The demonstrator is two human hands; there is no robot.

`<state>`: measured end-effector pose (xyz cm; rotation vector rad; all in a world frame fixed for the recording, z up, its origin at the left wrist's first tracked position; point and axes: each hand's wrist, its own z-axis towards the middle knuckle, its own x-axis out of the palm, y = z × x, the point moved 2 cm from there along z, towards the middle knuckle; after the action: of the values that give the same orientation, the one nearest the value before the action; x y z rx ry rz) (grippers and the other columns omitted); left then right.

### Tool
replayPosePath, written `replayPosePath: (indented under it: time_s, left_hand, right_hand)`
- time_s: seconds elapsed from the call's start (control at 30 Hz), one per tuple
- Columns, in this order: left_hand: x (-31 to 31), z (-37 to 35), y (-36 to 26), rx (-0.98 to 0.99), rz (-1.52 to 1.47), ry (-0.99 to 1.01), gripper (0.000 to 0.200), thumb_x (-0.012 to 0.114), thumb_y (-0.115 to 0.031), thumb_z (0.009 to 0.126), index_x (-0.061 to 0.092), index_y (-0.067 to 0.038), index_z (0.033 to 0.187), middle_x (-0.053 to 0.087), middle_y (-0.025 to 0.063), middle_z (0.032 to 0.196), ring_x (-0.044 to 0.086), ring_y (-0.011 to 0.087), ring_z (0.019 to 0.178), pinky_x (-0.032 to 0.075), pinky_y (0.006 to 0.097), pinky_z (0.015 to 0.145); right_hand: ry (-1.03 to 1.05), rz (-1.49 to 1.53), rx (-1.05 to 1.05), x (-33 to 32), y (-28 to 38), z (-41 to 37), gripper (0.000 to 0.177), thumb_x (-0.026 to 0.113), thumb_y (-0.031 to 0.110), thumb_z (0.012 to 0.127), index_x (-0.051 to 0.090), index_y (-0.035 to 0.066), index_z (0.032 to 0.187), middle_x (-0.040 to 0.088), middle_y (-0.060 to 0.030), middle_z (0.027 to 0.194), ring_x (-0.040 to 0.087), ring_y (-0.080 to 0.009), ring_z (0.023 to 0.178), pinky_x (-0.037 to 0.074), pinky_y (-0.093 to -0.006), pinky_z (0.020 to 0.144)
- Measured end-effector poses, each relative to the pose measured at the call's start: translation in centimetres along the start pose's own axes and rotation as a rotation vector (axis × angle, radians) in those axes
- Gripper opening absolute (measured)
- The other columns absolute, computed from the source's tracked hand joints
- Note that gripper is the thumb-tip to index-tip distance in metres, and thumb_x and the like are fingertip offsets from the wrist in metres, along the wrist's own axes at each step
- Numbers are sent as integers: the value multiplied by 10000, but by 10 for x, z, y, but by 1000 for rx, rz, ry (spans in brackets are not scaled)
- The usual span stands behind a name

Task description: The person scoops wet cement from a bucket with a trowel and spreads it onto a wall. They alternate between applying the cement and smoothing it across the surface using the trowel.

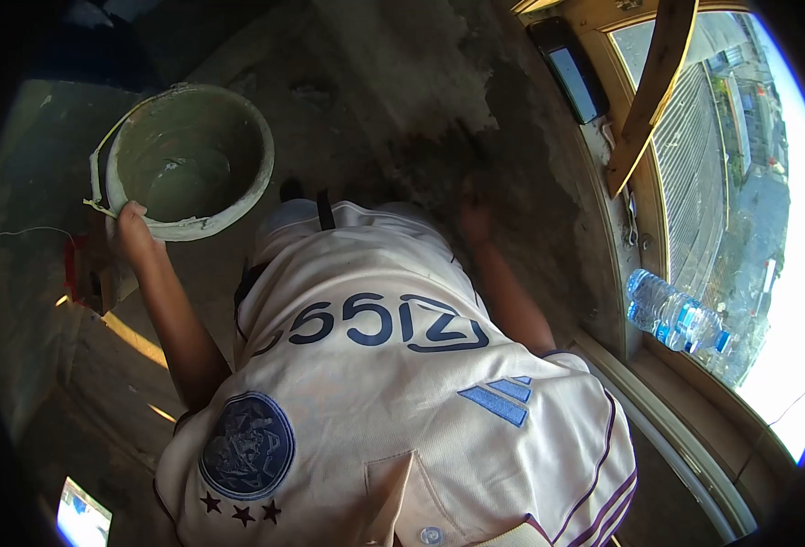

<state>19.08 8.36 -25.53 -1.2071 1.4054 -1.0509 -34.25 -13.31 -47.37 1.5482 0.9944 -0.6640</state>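
Observation:
My left hand (134, 228) is closed on the near rim of a bucket (261, 164), thumb over the edge. The bucket is tilted so its inside faces me. Its walls are coated in grey-green residue, with a small pale patch at the bottom. A thin wire handle (98, 164) hangs at its left side. My right hand (475, 208) hangs low beside my right thigh, in deep shade over the floor. Its fingers are too dark to make out, and I see nothing clearly in it.
On my right is a wooden window frame (623, 173) with a slanted wooden piece (653, 96). A phone (570, 73) and water bottles (676, 314) are by it. Pale pipes (662, 438) run below. A reddish object (77, 269) lies left on the stained floor (393, 73).

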Motion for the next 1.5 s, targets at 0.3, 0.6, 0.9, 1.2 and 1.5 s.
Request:
replayPosePath:
  time_s: [0.3, 0.6, 0.9, 1.2, 1.5]
  left_hand:
    - [4, -4, -5, 34, 5, -15, 383, 520, 30, 523, 625, 64, 890, 611, 81, 877, 585, 207, 759, 472, 300, 698]
    - [15, -39, -31, 125, 98, 53, 382, 534, 13, 565, 615, 60, 935, 610, 89, 891, 589, 210, 783, 472, 313, 711]
    - [45, -62, -69, 318, -75, 288, 237, 525, 21, 634, 599, 44, 858, 568, 15, 707, 499, 86, 585, 399, 241, 529]
    - [59, -82, -119, 509, -61, 442, 150, 517, -2, 614, 590, 32, 741, 560, 8, 631, 475, 65, 552, 393, 231, 506]
    - [61, -91, -137, 465, -101, 546, 148, 517, 0, 592, 581, 27, 722, 534, -10, 605, 455, 59, 530, 380, 229, 487]
  right_hand:
    - [463, -786, -511, 54, -44, 45, 287, 501, 181, 805, 634, 38, 1015, 627, -228, 1006, 611, -383, 905, 473, -481, 824]
    - [-119, 184, -242, -72, 95, -18, 349, 534, 247, 889, 591, -9, 1119, 653, -202, 915, 641, -258, 730, 493, -387, 665]
    - [462, 391, -435, -146, 251, -60, 311, 577, 145, 845, 591, -40, 1094, 633, -199, 734, 633, -229, 625, 472, -357, 605]
    - [398, -216, -824, -134, 359, -80, 255, 505, 290, 864, 668, 93, 870, 635, -166, 709, 628, -345, 679, 501, -442, 615]
    - [212, -323, -811, -117, 382, -64, 184, 519, 214, 816, 641, 77, 806, 640, -145, 709, 645, -315, 658, 518, -412, 578]
